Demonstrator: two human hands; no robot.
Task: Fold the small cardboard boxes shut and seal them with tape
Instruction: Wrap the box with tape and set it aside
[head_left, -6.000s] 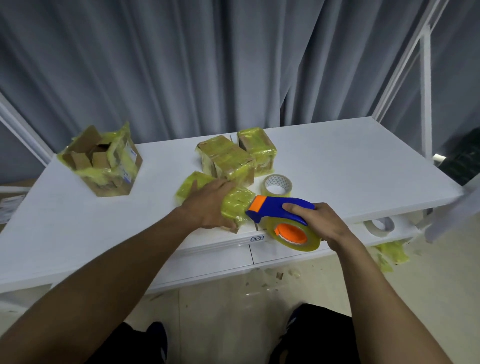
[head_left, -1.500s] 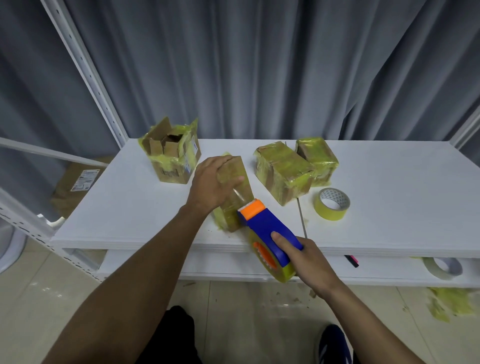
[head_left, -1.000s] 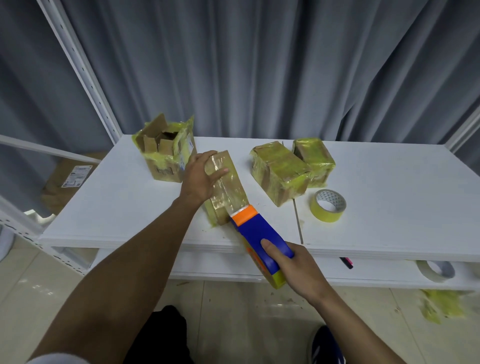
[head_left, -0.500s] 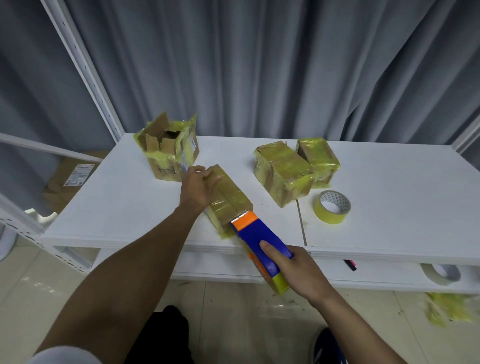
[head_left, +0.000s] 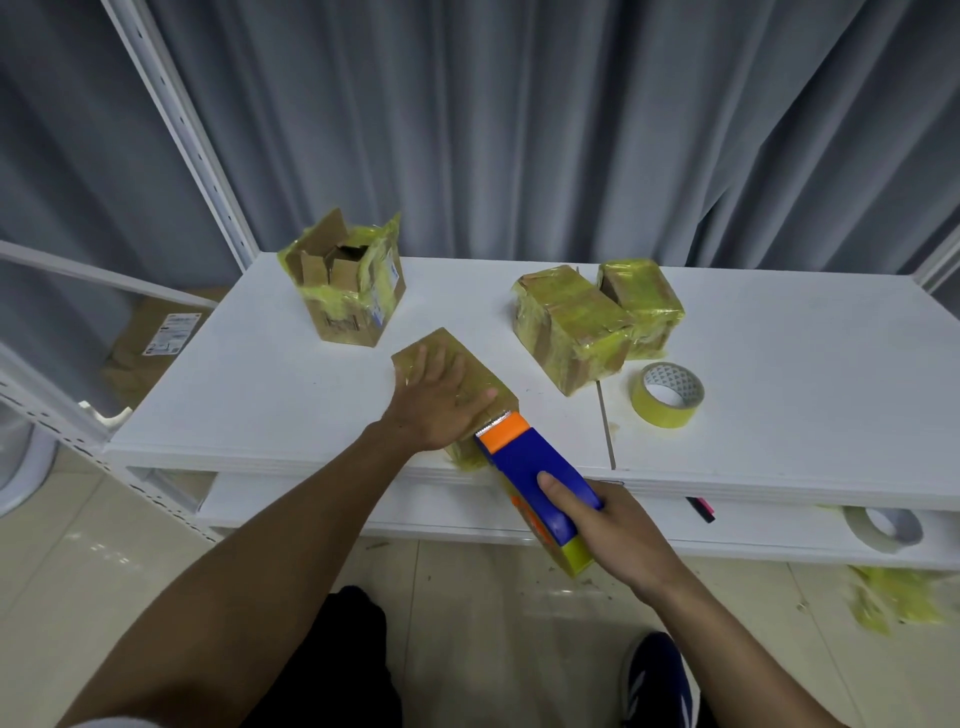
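Now closed box (head_left: 470, 382) under L hand (head_left: 439, 402), glossy w/ tape

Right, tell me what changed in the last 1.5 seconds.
The left hand tipped the tape-wrapped cardboard box down flat, let go its grip and now presses it with straight fingers. The right hand still grips the blue-and-orange tape dispenser at the box's near end. The open-flapped cardboard box, the two taped boxes and the yellow tape roll stayed put.

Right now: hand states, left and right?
Left hand: open, pressing flat on the small box.
Right hand: closed, holding the tape dispenser.
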